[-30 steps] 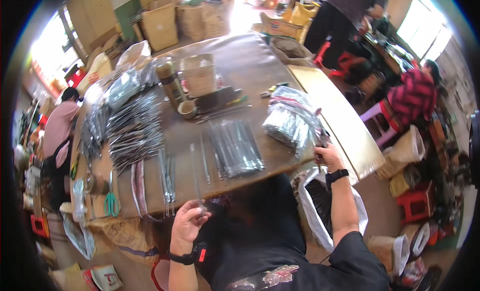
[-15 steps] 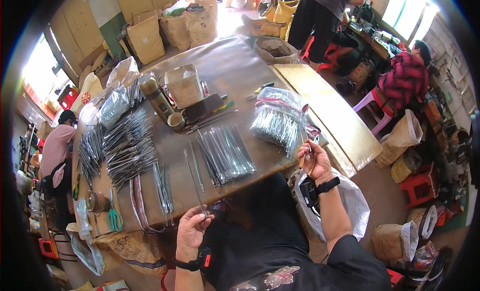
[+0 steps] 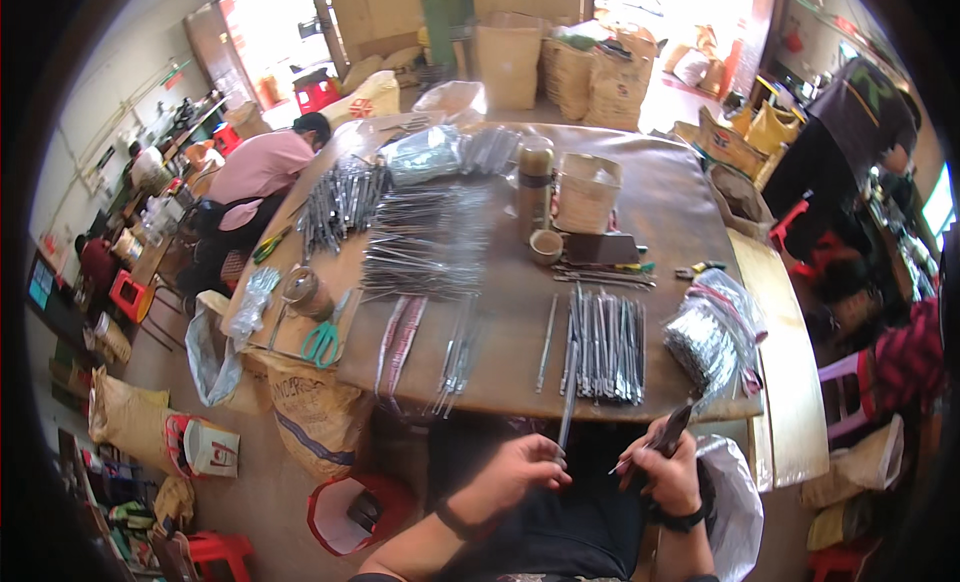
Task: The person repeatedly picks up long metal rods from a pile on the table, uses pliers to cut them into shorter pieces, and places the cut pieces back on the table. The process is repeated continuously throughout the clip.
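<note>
My left hand (image 3: 522, 468) is closed around the lower end of a thin metal strip (image 3: 568, 417), which points away from me over the table's front edge. Close by on the right, my right hand (image 3: 668, 474) grips a dark, pointed hand tool (image 3: 671, 428); its exact kind does not show, and a small thin tip juts out by the fingers. A row of metal strips (image 3: 605, 347) lies just beyond my hands. One single strip (image 3: 547, 344) rests left of that row. To the right sits a clear plastic bag (image 3: 708, 332) packed with silvery strips.
A large pile of strips (image 3: 420, 242), a thermos (image 3: 534, 187), a cup (image 3: 546, 246) and a bin (image 3: 587, 194) stand on the brown table (image 3: 660, 172). Green-handled scissors (image 3: 321, 342) lie at the left corner. A white sack (image 3: 735, 502) stands beside my right arm. Other people work nearby.
The view has swung left. My hands have come closer together at the table's front edge. My right hand has left the plastic bag's side and now shows a dark tool in it.
</note>
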Available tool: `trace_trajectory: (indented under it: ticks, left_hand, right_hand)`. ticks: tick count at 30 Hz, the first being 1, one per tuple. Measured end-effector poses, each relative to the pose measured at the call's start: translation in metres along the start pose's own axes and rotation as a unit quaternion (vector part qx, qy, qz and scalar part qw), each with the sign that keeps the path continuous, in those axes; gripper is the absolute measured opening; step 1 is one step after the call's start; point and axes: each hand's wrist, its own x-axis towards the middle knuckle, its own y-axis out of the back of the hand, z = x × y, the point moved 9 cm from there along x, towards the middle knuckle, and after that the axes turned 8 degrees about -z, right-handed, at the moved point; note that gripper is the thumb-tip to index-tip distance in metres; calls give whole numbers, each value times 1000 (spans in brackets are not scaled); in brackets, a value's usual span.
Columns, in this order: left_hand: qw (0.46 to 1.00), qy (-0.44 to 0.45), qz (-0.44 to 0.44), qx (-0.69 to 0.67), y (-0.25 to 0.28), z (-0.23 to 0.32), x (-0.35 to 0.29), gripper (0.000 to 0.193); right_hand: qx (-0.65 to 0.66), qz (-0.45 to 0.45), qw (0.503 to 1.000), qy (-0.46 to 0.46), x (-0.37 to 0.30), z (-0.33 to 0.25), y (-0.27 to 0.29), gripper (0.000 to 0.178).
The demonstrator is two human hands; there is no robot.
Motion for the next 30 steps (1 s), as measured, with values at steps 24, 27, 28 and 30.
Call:
trace_trajectory:
  ticks: [24,27,28,30]
  left_hand:
    - [984,-141,0,112,-24,29,-16,14]
    - [980,-133,25,148,-21,32,-17,10]
    - [981,-119,30,148,-18,31,-18,11]
    - [985,-85,39,145,-14,27,-18,15]
  right_hand:
    - [-116,79,990,22,-10,38,-41,10]
    - [-90,88,992,20,-8,48,-46,11]
    - [-83,90,992,1,-7,52,-45,12]
    - [-50,101,994,13,-4,53,-44,12]
